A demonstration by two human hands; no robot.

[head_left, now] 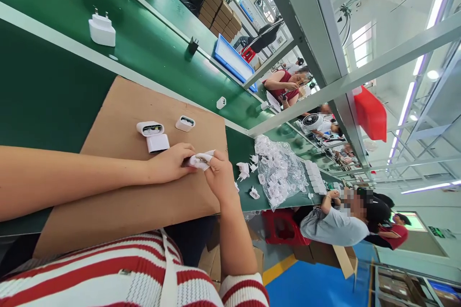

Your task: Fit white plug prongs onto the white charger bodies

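Note:
Both my hands meet over a brown cardboard sheet and pinch one small white plastic charger part between them. My left hand comes in from the left with its fingers closed on the part. My right hand rises from below, with white finger cots on its fingertips, and grips the other end. Just beyond my left hand lie three white charger housings.
A white charger with two pins, a black plug and a small white piece sit on the green conveyor belt. Loose white plug parts and a clear bag of them lie to the right. Co-workers sit farther along.

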